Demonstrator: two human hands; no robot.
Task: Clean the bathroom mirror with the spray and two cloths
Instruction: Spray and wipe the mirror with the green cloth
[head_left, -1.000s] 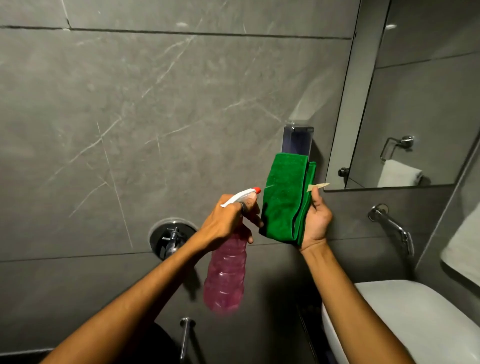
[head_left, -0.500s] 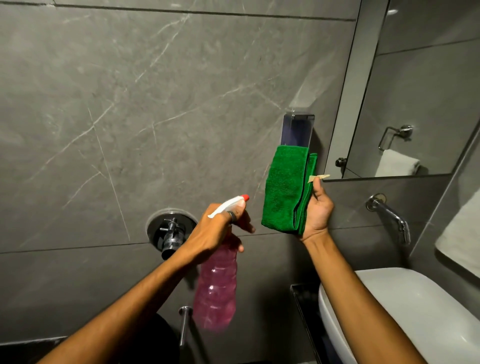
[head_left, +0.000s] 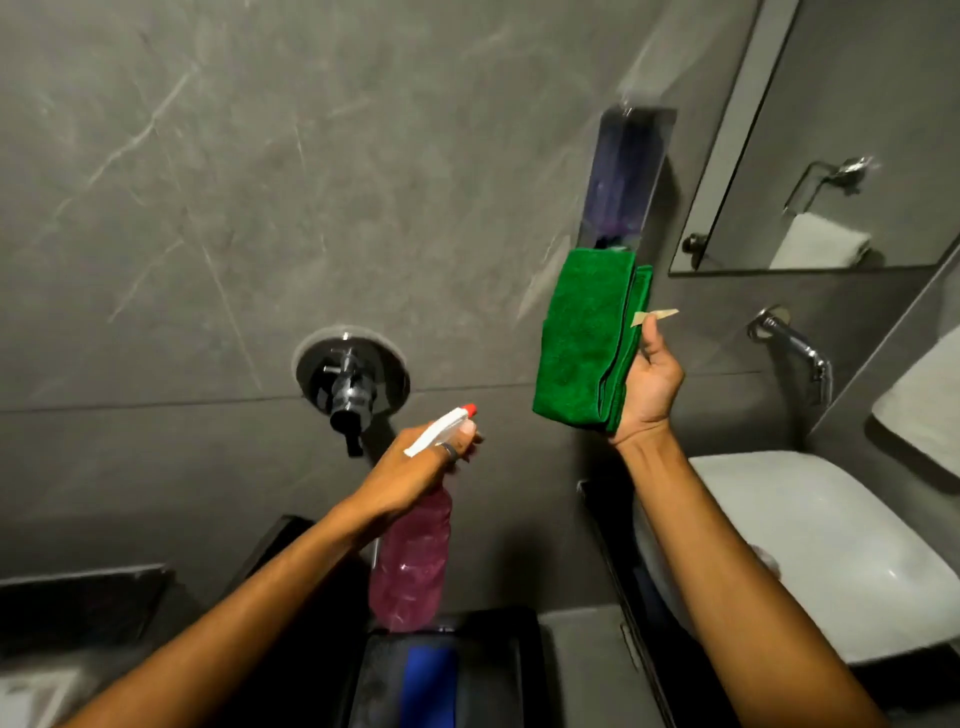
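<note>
My left hand (head_left: 415, 467) grips a pink spray bottle (head_left: 413, 561) by its white trigger head with a red nozzle, low in the middle of the view. A folded green cloth (head_left: 582, 338) stands upright in my right hand (head_left: 652, 379), with a small pale tag sticking out by the thumb. The nozzle sits left of and below the cloth, apart from it. The bathroom mirror (head_left: 852, 104) hangs at the upper right and reflects a white towel on a ring. A second cloth does not show as separate from the green fold.
A chrome wall valve (head_left: 350, 384) juts from the grey stone wall left of the bottle. A glossy dispenser (head_left: 623, 176) hangs above the cloth. A white basin (head_left: 831, 545) and chrome tap (head_left: 795, 345) are at the right. A dark bin with something blue inside (head_left: 431, 675) lies below.
The view has tilted downward, so the wall and mirror have slid up in frame. My left hand with the bottle has dropped lower and away from the cloth; a dark bin has come into sight.
</note>
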